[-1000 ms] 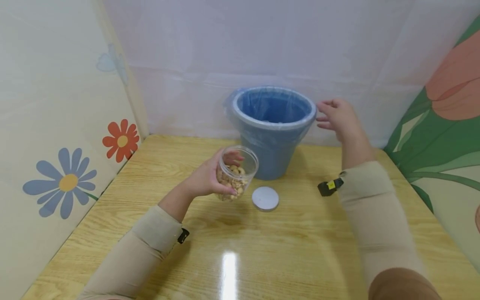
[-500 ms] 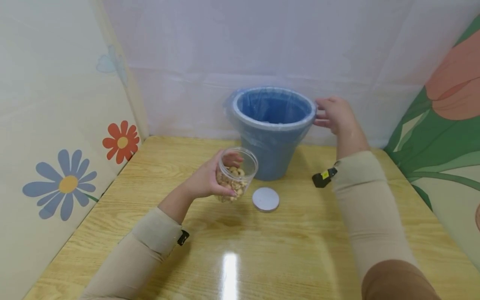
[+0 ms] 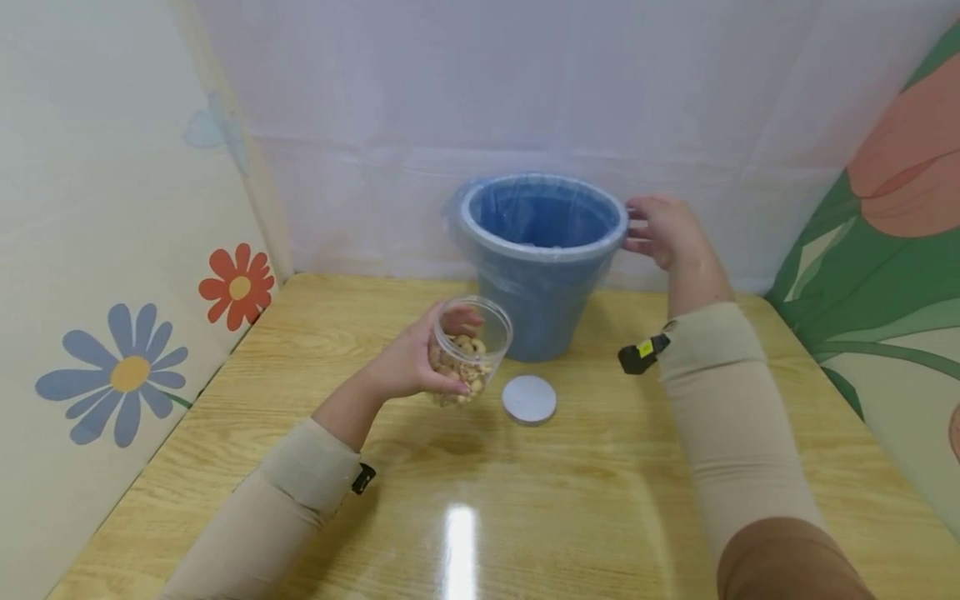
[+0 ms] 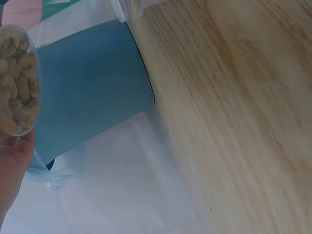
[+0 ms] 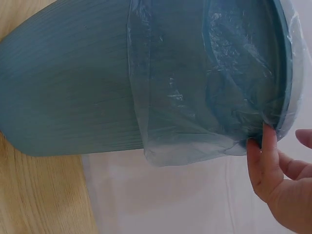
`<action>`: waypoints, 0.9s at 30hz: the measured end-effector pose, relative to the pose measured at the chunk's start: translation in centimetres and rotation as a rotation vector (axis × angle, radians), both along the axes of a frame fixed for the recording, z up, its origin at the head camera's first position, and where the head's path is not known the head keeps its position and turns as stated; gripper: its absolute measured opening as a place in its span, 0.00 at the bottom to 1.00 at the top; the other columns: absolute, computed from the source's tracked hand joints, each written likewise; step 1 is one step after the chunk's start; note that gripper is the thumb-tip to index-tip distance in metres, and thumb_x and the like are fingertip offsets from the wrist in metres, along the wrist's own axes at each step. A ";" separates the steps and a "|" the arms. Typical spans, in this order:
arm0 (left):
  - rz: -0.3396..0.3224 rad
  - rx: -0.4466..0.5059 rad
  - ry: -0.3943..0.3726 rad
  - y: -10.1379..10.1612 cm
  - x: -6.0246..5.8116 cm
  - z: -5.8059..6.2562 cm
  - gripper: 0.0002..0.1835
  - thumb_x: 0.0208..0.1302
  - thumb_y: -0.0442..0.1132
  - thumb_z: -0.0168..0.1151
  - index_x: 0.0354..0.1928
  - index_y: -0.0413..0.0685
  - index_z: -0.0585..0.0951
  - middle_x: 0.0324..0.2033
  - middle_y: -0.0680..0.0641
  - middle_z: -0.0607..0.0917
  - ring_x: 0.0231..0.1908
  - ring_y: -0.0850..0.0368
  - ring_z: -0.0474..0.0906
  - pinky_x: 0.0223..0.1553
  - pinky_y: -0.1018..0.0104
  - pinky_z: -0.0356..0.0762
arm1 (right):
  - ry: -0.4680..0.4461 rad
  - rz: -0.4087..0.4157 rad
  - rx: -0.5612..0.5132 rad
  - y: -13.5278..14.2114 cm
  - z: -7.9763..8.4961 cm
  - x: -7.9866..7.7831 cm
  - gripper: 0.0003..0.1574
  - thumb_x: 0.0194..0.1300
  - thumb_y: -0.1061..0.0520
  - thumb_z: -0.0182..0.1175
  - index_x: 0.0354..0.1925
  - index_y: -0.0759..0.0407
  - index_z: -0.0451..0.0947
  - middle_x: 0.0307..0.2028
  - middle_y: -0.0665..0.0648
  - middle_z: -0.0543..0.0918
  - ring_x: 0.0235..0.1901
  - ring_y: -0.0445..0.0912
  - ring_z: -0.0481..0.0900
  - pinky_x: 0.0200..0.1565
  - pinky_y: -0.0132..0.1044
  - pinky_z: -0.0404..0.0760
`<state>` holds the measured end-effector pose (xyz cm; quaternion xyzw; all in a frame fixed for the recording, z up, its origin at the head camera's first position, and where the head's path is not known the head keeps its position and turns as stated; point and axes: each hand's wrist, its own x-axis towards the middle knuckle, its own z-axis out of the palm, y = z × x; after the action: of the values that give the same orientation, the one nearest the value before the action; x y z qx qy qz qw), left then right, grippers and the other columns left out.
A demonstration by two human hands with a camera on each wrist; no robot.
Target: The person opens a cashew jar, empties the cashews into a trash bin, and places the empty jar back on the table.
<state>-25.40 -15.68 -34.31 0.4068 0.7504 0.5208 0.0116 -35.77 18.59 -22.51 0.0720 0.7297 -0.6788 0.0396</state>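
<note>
My left hand (image 3: 412, 358) grips a clear plastic jar (image 3: 491, 333) partly filled with cashews (image 3: 467, 358). The jar is tilted and its mouth is uncovered. In the left wrist view the cashews (image 4: 18, 80) show through the jar's base. A blue trash bin (image 3: 532, 304) with a clear plastic liner (image 5: 183, 112) folded over its rim stands upright behind the jar. At the bin's right side, my right hand (image 3: 667, 229) touches the lined rim with its fingertips. In the right wrist view the fingers (image 5: 269, 158) press just under the rim, and the thumb is apart from it.
A round white lid (image 3: 529, 400) lies flat on the wooden table (image 3: 390, 517) in front of the bin. White sheeting (image 3: 360, 100) hangs close behind. Flower-printed panels (image 3: 127, 208) border the table on both sides.
My right hand has come slightly left and its fingertips have reached the bin's rim. The left hand keeps the jar in nearly the same place. The head view has shifted slightly.
</note>
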 end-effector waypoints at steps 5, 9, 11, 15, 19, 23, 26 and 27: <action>0.011 -0.015 -0.007 -0.1 0.1 0.0 0.52 0.34 0.34 0.78 0.64 0.53 0.58 0.57 0.43 0.70 0.57 0.49 0.68 0.54 0.54 0.71 | -0.002 0.010 -0.038 0.1 0.0 0.1 0.28 0.70 0.51 0.45 0.64 0.59 0.58 0.64 0.61 0.62 0.57 0.53 0.68 0.47 0.34 0.78; 0.018 -0.026 -0.010 0.1 0.8 0.8 0.52 0.34 0.30 0.77 0.64 0.48 0.57 0.57 0.39 0.69 0.57 0.46 0.67 0.54 0.53 0.70 | 0.003 0.014 -0.048 0.1 -0.2 0.1 0.29 0.69 0.50 0.46 0.65 0.58 0.59 0.63 0.62 0.62 0.57 0.54 0.67 0.48 0.35 0.77; 0.017 -0.029 -0.006 0.2 1.3 1.4 0.52 0.34 0.28 0.76 0.64 0.43 0.57 0.57 0.37 0.69 0.57 0.43 0.67 0.54 0.51 0.70 | 0.003 0.019 -0.052 0.1 -0.3 0.1 0.29 0.69 0.49 0.47 0.65 0.57 0.59 0.63 0.63 0.62 0.57 0.54 0.68 0.49 0.35 0.77; 0.014 -0.033 0.005 0.4 2.1 2.2 0.50 0.34 0.26 0.75 0.62 0.35 0.57 0.56 0.32 0.69 0.56 0.38 0.67 0.54 0.47 0.69 | -0.001 0.033 -0.061 0.2 -0.5 0.2 0.29 0.69 0.48 0.48 0.64 0.56 0.60 0.62 0.63 0.62 0.55 0.53 0.69 0.48 0.34 0.77; 0.021 -0.037 0.004 0.5 2.3 2.5 0.50 0.34 0.25 0.75 0.61 0.33 0.57 0.56 0.31 0.69 0.55 0.37 0.67 0.54 0.47 0.69 | 0.006 0.054 -0.070 0.4 -0.6 0.1 0.29 0.69 0.49 0.47 0.64 0.58 0.60 0.61 0.62 0.62 0.49 0.50 0.73 0.45 0.33 0.79; 0.029 -0.037 -0.008 0.5 2.3 2.4 0.50 0.34 0.26 0.75 0.62 0.36 0.57 0.56 0.33 0.69 0.55 0.38 0.68 0.54 0.49 0.70 | 0.010 0.075 -0.066 0.6 -0.7 0.1 0.29 0.68 0.49 0.49 0.63 0.59 0.61 0.59 0.61 0.64 0.45 0.48 0.75 0.44 0.33 0.79; 0.029 -0.039 -0.017 0.4 2.3 2.2 0.50 0.34 0.26 0.75 0.62 0.38 0.58 0.56 0.33 0.69 0.55 0.39 0.68 0.54 0.50 0.70 | 0.012 0.090 -0.071 0.7 -0.7 0.1 0.29 0.66 0.50 0.52 0.62 0.61 0.62 0.57 0.61 0.65 0.44 0.48 0.75 0.44 0.33 0.79; 0.027 -0.038 -0.018 0.4 2.2 2.1 0.49 0.34 0.26 0.75 0.62 0.38 0.58 0.56 0.32 0.69 0.55 0.39 0.68 0.54 0.50 0.70 | 0.014 0.094 -0.071 0.7 -0.7 0.1 0.29 0.65 0.50 0.53 0.61 0.61 0.63 0.56 0.60 0.66 0.43 0.47 0.76 0.44 0.33 0.79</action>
<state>-23.16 -15.30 -32.19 0.3915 0.7656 0.5102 0.0189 -35.71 19.30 -23.25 0.0315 0.7078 -0.7024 0.0689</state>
